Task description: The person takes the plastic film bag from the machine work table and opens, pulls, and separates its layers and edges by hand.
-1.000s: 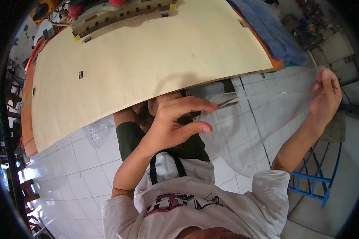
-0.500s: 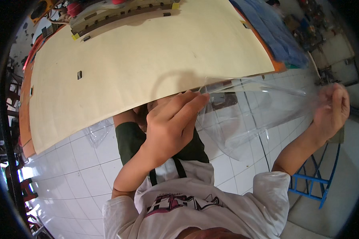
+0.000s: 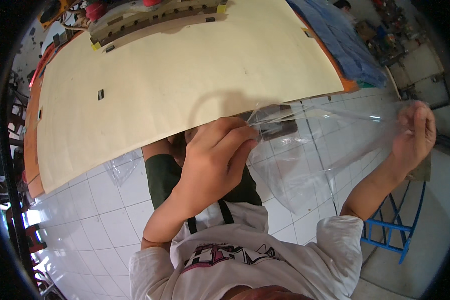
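Observation:
A clear plastic sheet or bag (image 3: 305, 155) is stretched between my two hands, past the near right edge of the table, above the tiled floor. My left hand (image 3: 215, 160) pinches its left end with closed fingers, close to the table edge. Out at the far right, my right hand (image 3: 416, 131) is closed on the other end, with the fingers curled. The film hangs in loose folds below the line between them. Whether it is a bag or a plain sheet I cannot tell.
A cream-covered table (image 3: 150, 95) spans the view ahead. On it lie a long metal bar-like fixture (image 3: 155, 25) and a small dark piece (image 3: 101, 94). Blue cloth (image 3: 335, 40) drapes its right side. Another clear plastic piece (image 3: 122, 167) shows under the left edge; a blue metal frame (image 3: 392, 227) stands right.
Both hands keep their hold on the clear plastic. My left hand has dipped slightly and my right has risen a little; the film's lower fold hangs lower.

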Tool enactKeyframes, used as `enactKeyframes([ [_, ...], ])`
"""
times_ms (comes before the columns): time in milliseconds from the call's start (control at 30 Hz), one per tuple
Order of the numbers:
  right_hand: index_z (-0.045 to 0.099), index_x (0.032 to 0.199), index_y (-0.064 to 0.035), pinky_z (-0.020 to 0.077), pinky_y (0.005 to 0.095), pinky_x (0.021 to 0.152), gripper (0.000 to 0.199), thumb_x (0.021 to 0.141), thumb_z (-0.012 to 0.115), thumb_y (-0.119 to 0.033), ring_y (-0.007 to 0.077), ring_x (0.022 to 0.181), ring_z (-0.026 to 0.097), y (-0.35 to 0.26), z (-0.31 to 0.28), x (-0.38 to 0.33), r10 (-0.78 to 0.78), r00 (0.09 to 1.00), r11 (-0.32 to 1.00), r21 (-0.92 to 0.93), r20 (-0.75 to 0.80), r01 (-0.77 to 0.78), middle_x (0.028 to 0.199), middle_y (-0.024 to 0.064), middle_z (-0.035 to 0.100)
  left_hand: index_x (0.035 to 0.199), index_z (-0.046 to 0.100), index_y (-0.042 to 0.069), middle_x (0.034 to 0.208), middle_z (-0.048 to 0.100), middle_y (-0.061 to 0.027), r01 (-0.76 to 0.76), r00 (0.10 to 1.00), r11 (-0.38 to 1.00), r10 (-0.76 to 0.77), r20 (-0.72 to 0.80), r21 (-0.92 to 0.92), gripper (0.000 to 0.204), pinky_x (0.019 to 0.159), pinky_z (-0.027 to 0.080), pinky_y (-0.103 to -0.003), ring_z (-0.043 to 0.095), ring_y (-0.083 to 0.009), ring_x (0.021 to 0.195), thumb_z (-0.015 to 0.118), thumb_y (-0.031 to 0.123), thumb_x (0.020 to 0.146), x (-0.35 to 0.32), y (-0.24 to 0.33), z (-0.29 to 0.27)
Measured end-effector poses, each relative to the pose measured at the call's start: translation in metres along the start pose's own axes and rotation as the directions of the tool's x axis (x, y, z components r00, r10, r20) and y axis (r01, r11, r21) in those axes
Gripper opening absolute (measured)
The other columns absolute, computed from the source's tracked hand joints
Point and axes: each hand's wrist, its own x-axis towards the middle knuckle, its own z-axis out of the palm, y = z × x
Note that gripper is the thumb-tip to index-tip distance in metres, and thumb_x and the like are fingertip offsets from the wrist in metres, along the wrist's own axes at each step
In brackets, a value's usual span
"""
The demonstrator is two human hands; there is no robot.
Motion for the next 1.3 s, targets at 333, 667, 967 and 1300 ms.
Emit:
enactKeyframes([
  [333, 0.07, 0.099, 0.0023, 0.0403, 0.0243, 0.056, 0.015, 0.089, 0.069, -0.009, 0.011, 0.069, 0.056, 0.024, 0.014, -0.007, 0.157, 0.982, 0.988, 0.024, -0.102, -0.155, 0.086, 0.0083, 0.068, 0.083, 0.069, -0.001, 0.09, 0.07, -0.0132, -0.182, 0.934, 0.983, 0.18, -0.309, 0.024, 0.022, 0.068, 0.057, -0.03, 0.071, -0.025, 0.084, 0.074, -0.013, 0.066, 0.002, -0.002, -0.003],
  [667, 0.071, 0.097, 0.0016, 0.0381, 0.022, 0.052, 0.014, 0.086, 0.071, -0.008, 0.0092, 0.066, 0.056, 0.032, 0.021, -0.012, 0.187, 0.959, 0.982, 0.034, -0.213, -0.184, 0.085, 0.0077, 0.069, 0.089, 0.069, -0.001, 0.084, 0.073, -0.0118, -0.1, 0.976, 0.991, 0.08, -0.203, -0.088, 0.022, 0.063, 0.056, -0.025, 0.072, -0.0204, 0.074, 0.073, -0.011, 0.07, 0.001, 0.003, -0.013],
  [967, 0.071, 0.094, 0.0012, 0.0386, 0.0213, 0.052, 0.018, 0.083, 0.076, -0.012, 0.008, 0.065, 0.055, 0.028, 0.034, -0.013, 0.248, 0.933, 0.961, -0.056, -0.261, -0.271, 0.08, 0.0054, 0.066, 0.09, 0.069, 0.0, 0.083, 0.073, -0.0077, -0.083, 0.984, 0.995, 0.074, -0.165, -0.049, 0.021, 0.054, 0.051, -0.022, 0.069, -0.0154, 0.063, 0.074, -0.008, 0.071, -0.008, -0.002, -0.013],
  [1300, 0.072, 0.093, 0.0013, 0.0391, 0.0214, 0.053, 0.018, 0.082, 0.076, -0.012, 0.008, 0.066, 0.055, 0.029, 0.037, -0.016, 0.289, 0.919, 0.95, -0.037, -0.268, -0.309, 0.082, 0.0058, 0.067, 0.089, 0.07, -0.001, 0.082, 0.073, -0.0083, 0.026, 0.984, 0.995, -0.042, -0.17, -0.096, 0.014, 0.056, 0.051, -0.021, 0.069, -0.0143, 0.065, 0.073, -0.007, 0.076, -0.013, 0.002, -0.015],
])
